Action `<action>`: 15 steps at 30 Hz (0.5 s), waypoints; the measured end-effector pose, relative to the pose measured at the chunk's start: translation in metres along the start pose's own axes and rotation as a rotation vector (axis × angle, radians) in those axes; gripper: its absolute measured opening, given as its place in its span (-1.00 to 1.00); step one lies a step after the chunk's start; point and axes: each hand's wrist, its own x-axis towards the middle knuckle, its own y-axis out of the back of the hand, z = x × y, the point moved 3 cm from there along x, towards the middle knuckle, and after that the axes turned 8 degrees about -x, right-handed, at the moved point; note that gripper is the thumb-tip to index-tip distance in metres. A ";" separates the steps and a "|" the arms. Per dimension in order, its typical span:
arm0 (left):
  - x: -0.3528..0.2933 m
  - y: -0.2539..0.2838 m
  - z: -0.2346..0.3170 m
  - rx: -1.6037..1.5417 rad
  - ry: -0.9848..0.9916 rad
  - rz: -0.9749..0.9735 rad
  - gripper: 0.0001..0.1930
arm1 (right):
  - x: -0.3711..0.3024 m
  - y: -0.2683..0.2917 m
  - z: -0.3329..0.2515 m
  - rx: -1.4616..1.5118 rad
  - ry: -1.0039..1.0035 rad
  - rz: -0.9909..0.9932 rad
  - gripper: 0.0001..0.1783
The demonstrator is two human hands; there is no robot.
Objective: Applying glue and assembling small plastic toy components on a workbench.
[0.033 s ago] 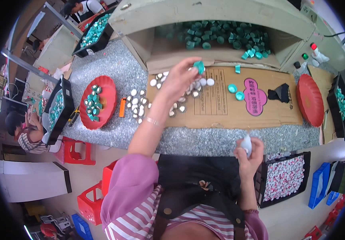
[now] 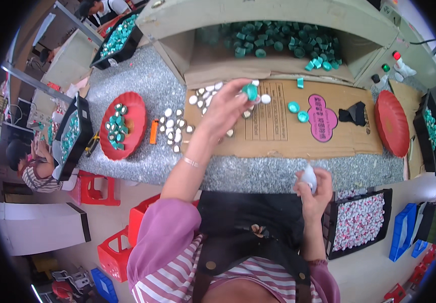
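Observation:
Over the cardboard, my left hand (image 2: 223,108) pinches a green cap (image 2: 249,92) between thumb and fingers, its hollow side partly showing. Around and beneath that hand lie small round pieces (image 2: 169,123), some white-faced and some with metallic rims. My right hand (image 2: 315,189), low near the table's front edge, is closed around a small whitish squeeze bottle (image 2: 309,177) with a pointed tip directed upward. Two green caps (image 2: 293,107) rest hollow side up on the cardboard sheet (image 2: 263,144), and another small green cap (image 2: 300,82) lies by the shelf opening.
A shelf box (image 2: 273,73) full of green caps stands at the back. A red dish (image 2: 139,129) with capped pieces and an orange-handled tool (image 2: 154,131) lie left. At right are a black cloth scrap (image 2: 353,115), another red dish (image 2: 391,123) and a black tray (image 2: 425,156).
My left hand has shifted slightly right and nearer, turning the green cap so more of its hollow side shows. My right hand still grips the bottle, which leans a little more leftward.

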 end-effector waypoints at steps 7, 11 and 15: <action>-0.125 -0.004 -0.051 -0.492 0.065 0.206 -0.62 | 0.009 -0.020 -0.030 -0.024 0.097 -0.161 -0.66; -0.143 -0.014 -0.056 -0.592 0.109 0.132 -0.61 | 0.000 -0.022 -0.038 0.010 0.257 -0.137 -0.67; -0.148 -0.018 -0.060 -0.491 0.117 0.157 -0.62 | -0.007 -0.021 -0.044 -0.080 0.420 -0.128 -0.62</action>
